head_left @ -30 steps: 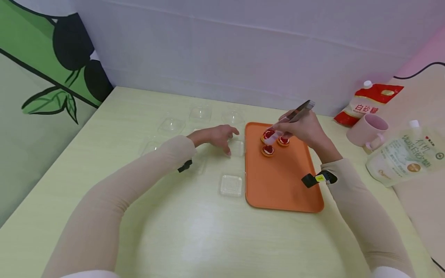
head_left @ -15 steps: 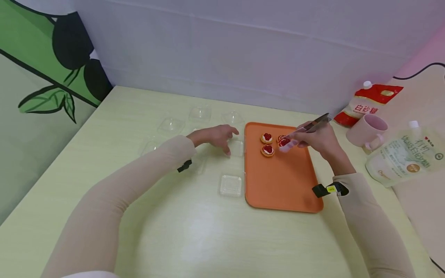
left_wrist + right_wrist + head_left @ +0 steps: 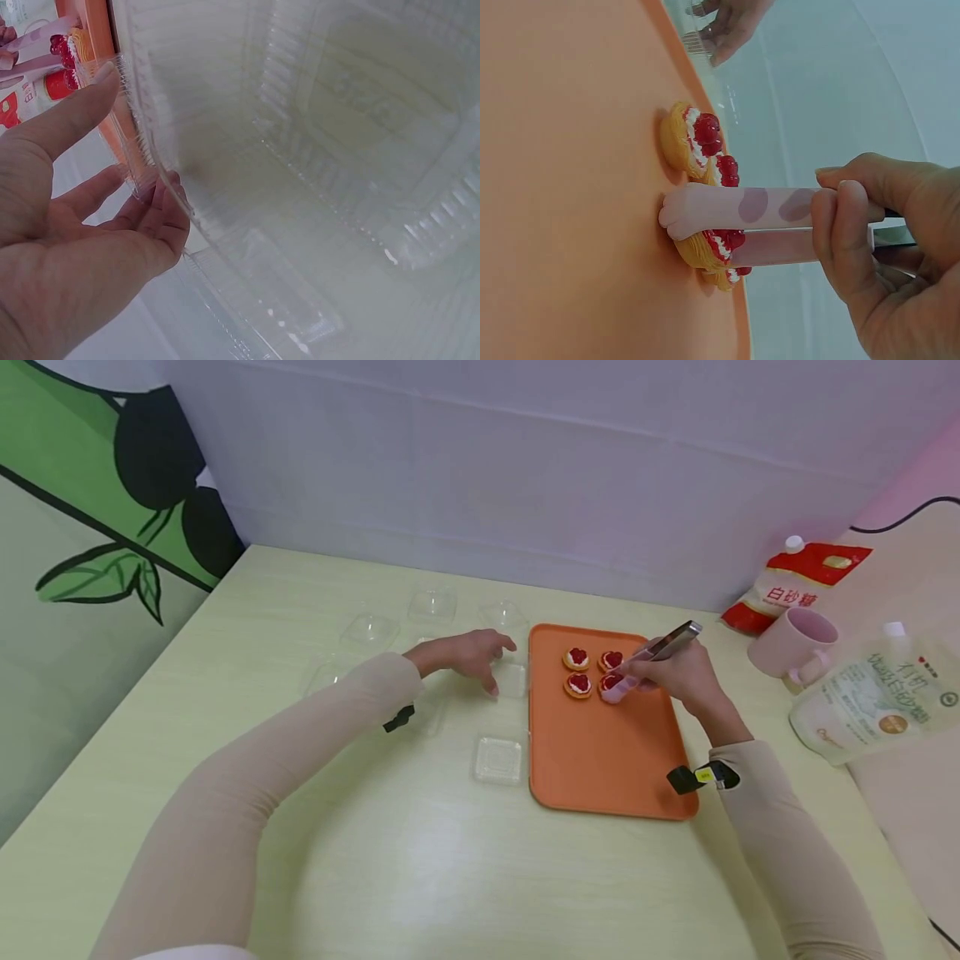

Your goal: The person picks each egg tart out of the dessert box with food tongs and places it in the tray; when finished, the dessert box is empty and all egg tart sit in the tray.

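Note:
My right hand point(image 3: 678, 675) grips a pair of tongs point(image 3: 742, 206) with pink paw-shaped tips. The tips lie on either side of a small tart point(image 3: 697, 250) with white cream and red fruit, which stands on an orange tray point(image 3: 600, 760). Three more such tarts sit close by, one of them the upper-left tart point(image 3: 576, 658). Left of the tray, my left hand point(image 3: 472, 656) holds a small clear plastic box point(image 3: 512, 680), thumb on one side and fingers on the other. In the left wrist view, the box's ribbed edge lies between thumb and fingertips.
Another clear box point(image 3: 498, 761) lies nearer me, beside the tray. Several clear boxes, such as a back one point(image 3: 432, 603), stand behind and left of my left hand. At right are a pink mug point(image 3: 789, 642), a red-and-white sugar bag point(image 3: 791, 585) and a pale pouch point(image 3: 862, 697).
The tongs have moved right and slightly towards me, from beside the back-left tart to the front-right one. A fourth tart now shows clear of the tongs. My left hand has stayed in place.

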`<state>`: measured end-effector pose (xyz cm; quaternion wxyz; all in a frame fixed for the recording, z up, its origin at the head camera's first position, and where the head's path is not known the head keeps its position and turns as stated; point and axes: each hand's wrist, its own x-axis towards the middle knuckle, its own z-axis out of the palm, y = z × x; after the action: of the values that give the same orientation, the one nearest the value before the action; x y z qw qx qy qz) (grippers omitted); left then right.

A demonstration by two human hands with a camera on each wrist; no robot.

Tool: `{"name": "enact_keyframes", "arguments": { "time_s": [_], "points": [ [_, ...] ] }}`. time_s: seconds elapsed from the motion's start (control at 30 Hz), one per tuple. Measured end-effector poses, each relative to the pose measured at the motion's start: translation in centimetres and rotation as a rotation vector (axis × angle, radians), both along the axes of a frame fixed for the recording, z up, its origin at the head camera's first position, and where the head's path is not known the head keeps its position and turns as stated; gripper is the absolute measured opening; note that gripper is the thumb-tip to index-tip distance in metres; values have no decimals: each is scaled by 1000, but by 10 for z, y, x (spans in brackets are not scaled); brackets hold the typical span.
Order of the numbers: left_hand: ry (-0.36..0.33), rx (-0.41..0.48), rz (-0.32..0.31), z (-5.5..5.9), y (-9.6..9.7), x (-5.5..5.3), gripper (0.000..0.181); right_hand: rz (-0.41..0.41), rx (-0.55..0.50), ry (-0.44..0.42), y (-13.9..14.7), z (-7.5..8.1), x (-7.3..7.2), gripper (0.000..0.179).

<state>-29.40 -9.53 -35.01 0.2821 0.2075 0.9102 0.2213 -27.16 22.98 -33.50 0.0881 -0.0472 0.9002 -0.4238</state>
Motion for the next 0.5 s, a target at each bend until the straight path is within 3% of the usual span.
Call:
{"name": "enact_keyframes", "arguments": {
  "time_s": [0.5],
  "points": [
    [3, 5, -6, -4, 1, -3, 83, 6, 19, 2, 0, -2, -1, 34]
  ]
}}
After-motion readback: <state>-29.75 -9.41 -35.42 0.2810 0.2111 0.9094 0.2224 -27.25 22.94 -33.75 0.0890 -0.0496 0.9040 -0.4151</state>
